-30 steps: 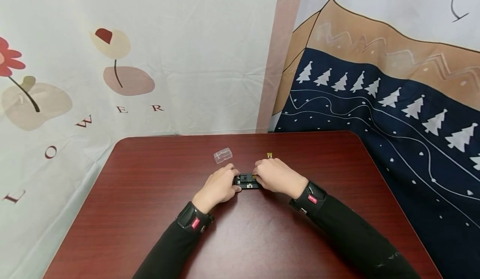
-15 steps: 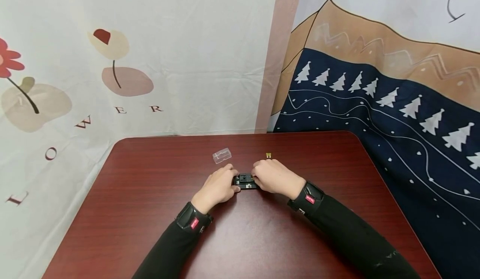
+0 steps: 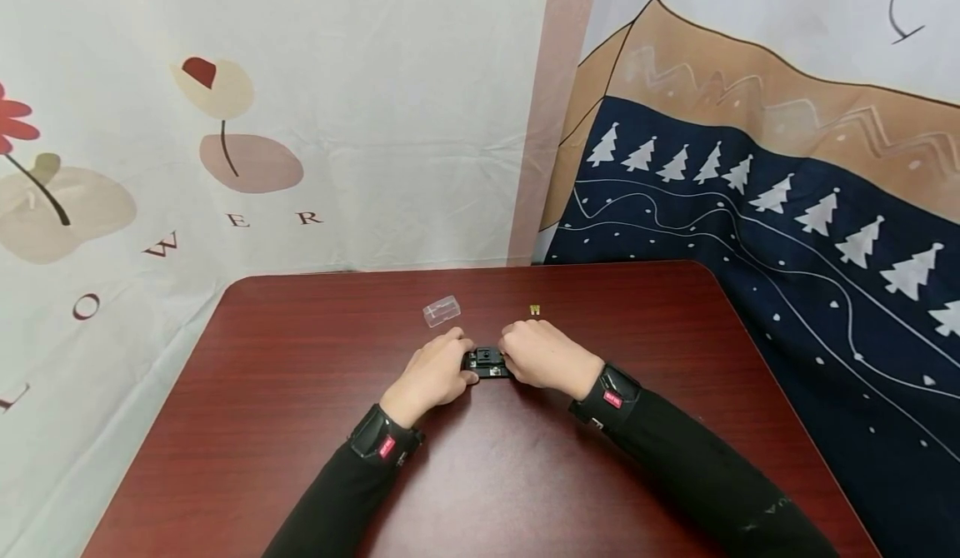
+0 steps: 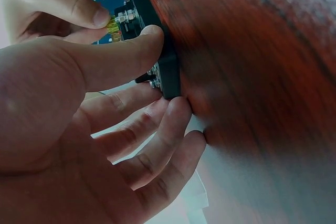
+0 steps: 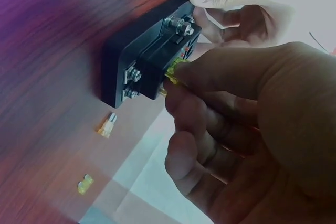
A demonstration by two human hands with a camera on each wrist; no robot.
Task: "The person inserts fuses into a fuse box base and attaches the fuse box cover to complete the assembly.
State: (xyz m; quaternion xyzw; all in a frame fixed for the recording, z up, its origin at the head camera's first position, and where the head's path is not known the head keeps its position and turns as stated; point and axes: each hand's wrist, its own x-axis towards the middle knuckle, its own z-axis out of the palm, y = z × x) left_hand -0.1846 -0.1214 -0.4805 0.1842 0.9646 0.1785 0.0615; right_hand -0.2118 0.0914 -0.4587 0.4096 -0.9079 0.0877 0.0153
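Note:
A black fuse block with metal terminal studs lies on the table between both hands. My left hand grips its left end, thumb on the near edge and fingers around the far side. At the block's right part, my right hand pinches a yellow blade fuse between thumb and forefinger. The fuse stands right at the block's raised middle section in the right wrist view, its lower part hidden by that section and the fingers. The left wrist view shows the thumb pressing near the block's studs.
A clear plastic cover rests on the table beyond my left hand. Past my right hand lies a loose yellow blade fuse, with an orange-tinted fuse closer to the block. The table's far edge meets hanging printed cloths.
My right hand has shifted slightly left over the fuse block, covering the yellow fuse that showed there earlier in the head view. My left hand keeps its grip.

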